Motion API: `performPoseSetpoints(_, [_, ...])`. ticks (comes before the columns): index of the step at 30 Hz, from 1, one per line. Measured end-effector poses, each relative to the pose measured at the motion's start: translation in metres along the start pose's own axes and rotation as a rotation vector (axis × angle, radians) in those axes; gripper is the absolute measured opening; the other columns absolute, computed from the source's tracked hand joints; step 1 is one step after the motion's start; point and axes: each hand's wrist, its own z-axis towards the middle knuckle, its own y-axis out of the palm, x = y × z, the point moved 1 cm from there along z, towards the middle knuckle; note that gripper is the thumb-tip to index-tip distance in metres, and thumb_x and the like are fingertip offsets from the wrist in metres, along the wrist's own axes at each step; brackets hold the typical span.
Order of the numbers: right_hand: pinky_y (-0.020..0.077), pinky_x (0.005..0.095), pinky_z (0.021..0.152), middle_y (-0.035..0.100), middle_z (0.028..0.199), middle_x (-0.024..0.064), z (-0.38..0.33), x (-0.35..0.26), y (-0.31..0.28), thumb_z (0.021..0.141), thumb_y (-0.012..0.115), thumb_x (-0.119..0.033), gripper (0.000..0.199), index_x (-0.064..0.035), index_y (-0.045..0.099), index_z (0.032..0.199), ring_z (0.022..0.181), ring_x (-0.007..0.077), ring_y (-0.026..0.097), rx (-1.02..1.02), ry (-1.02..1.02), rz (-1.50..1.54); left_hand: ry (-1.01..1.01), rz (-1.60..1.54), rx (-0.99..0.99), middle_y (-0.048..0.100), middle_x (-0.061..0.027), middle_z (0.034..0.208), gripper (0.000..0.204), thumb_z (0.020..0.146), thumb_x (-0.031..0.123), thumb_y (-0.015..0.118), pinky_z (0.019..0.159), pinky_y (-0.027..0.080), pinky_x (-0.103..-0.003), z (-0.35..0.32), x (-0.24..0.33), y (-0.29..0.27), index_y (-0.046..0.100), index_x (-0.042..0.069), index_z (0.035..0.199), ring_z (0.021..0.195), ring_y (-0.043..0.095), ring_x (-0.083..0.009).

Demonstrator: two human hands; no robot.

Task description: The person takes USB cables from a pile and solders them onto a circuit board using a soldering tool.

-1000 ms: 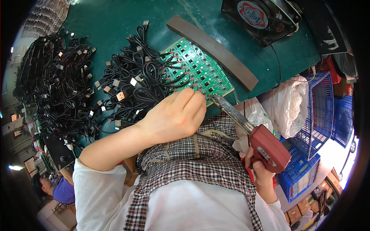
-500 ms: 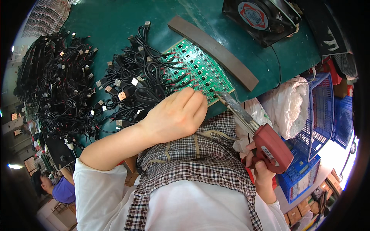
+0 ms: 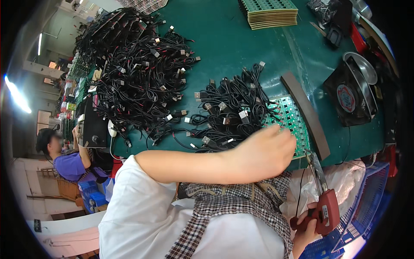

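Left hand (image 3: 267,149): back turned up, fingers seen curled in over the near part of the green circuit board panel (image 3: 295,121). Fingertips are hidden under the hand, so it cannot be told whether a wire is pinched or the board is touched.

Right hand (image 3: 307,231): fingers wrapped round the handle of a dark red soldering gun (image 3: 328,213); grip is clearly made. Gun is held with its barrel pointed up and away from the body, tip brought to the panel's near right corner. Tip contact cannot be confirmed.

Panel is laid flat on the green tabletop (image 3: 220,39), near its front edge, just right of a bunch of black USB cables (image 3: 228,103); red wire ends are spread over its left part. Its right side is flanked by a curved-looking brown bar (image 3: 304,114). A larger cable pile (image 3: 142,82) is heaped farther left. Black fan (image 3: 351,97) is placed right of the bar, board stack (image 3: 274,19) is set at the far side.
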Motion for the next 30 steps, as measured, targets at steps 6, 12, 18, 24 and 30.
performPoseSetpoints(6, [0.0344,0.0203,0.043,0.052,0.101,0.0137,-0.003,-0.005,0.000,0.086,0.059,-0.033,0.054,0.0022,0.037,0.121,0.050,0.0107,0.046,0.063,0.031,-0.010,-1.000,0.477,-0.143,0.060,-0.0135,0.083,0.016,0.073,0.005,0.055,0.069,0.049,-0.041,-0.032,-0.127,-0.025,0.057,0.004,0.088,0.079,0.060,-0.0316])
performPoseSetpoints(12, [0.0350,0.0209,0.043,0.053,0.098,0.0136,-0.002,-0.010,0.010,0.086,0.060,-0.034,0.056,0.0023,0.036,0.121,0.050,0.0108,0.047,0.051,0.022,-0.018,-1.167,0.484,-0.028,0.062,-0.0097,0.083,0.017,0.069,0.014,0.068,0.073,0.048,-0.039,-0.121,-0.195,-0.019,0.064,0.005,0.083,0.082,0.060,-0.0287])
performPoseSetpoints(18, [0.0349,0.0212,0.044,0.053,0.097,0.0135,0.000,-0.008,0.008,0.085,0.060,-0.035,0.057,0.0019,0.036,0.121,0.050,0.0108,0.047,0.025,0.042,-0.040,-1.355,0.185,0.201,0.066,-0.0111,0.080,0.014,0.069,0.016,0.069,0.069,0.049,-0.036,-0.131,-0.205,-0.019,0.071,0.009,0.081,0.075,0.064,-0.0272])
performPoseSetpoints(24, [0.0356,0.0223,0.040,0.056,0.094,0.0134,0.006,-0.016,0.016,0.078,0.068,-0.040,0.062,0.0046,0.043,0.114,0.049,0.0115,0.049,0.126,0.063,-0.005,-1.189,-0.247,0.894,0.067,-0.0062,0.075,0.009,0.076,0.001,0.067,0.064,0.046,-0.020,-0.152,-0.217,-0.050,0.069,-0.004,0.083,0.066,0.059,-0.0090])
performPoseSetpoints(30, [0.0433,0.0284,0.056,0.053,0.108,0.0122,0.001,-0.045,0.026,0.086,0.056,-0.005,0.040,-0.0021,0.046,0.125,0.067,0.0168,0.049,0.146,0.432,0.183,-1.196,-0.374,1.097,0.065,-0.0043,0.078,0.009,0.081,0.002,0.064,0.062,0.046,-0.020,-0.139,-0.187,-0.061,0.065,-0.003,0.089,0.069,0.060,-0.0088])
